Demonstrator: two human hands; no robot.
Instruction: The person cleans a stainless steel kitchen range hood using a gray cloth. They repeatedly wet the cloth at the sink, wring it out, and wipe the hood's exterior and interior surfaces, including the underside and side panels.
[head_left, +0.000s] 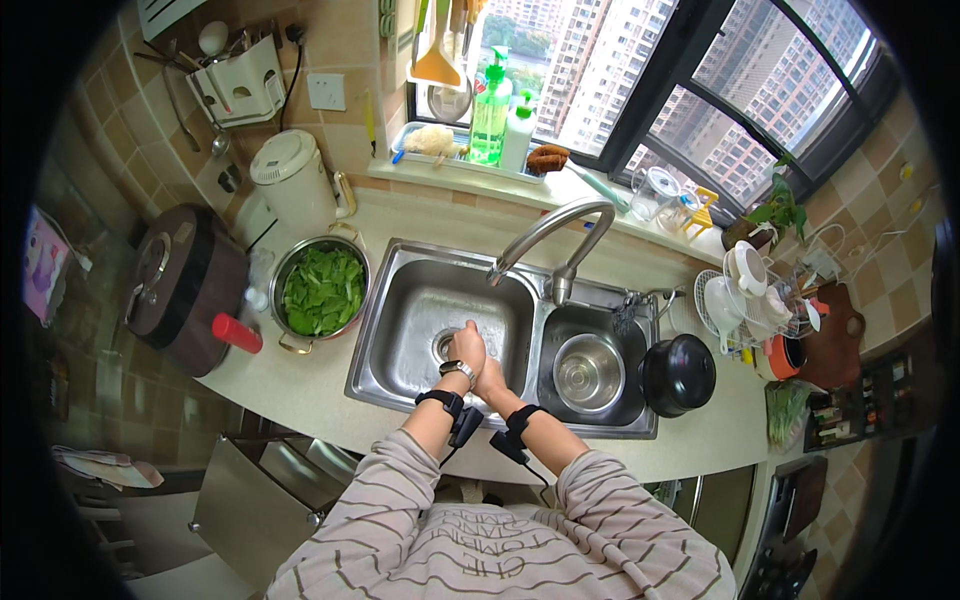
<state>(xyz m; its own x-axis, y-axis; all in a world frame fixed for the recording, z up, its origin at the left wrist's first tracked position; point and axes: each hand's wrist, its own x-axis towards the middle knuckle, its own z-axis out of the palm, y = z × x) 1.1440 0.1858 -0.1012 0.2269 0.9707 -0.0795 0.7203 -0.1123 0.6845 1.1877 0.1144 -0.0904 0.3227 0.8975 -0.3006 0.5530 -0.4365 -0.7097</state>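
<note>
Over the left basin of the stainless steel sink (409, 300), my left hand (466, 346) and my right hand (491, 379) are together, apparently touching. The left has curled fingers and a wristwatch (457, 368) at its wrist; the right lies beside and partly behind it. Most fingers are hidden, and no object shows in either hand. Beyond them arches the metal faucet (559, 225), its spout above the basin; no stream of water is visible. Under my hands is the drain (444, 345). In the right basin stands a round steel bowl (589, 373).
Left of the sink are a pot of leafy greens (322, 292), a red bottle (237, 333) and a dark electric cooker (187, 285). A black pot (679, 375) stands at the sink's right edge, before a wire dish rack (709, 300). Soap bottles (489, 120) line the windowsill.
</note>
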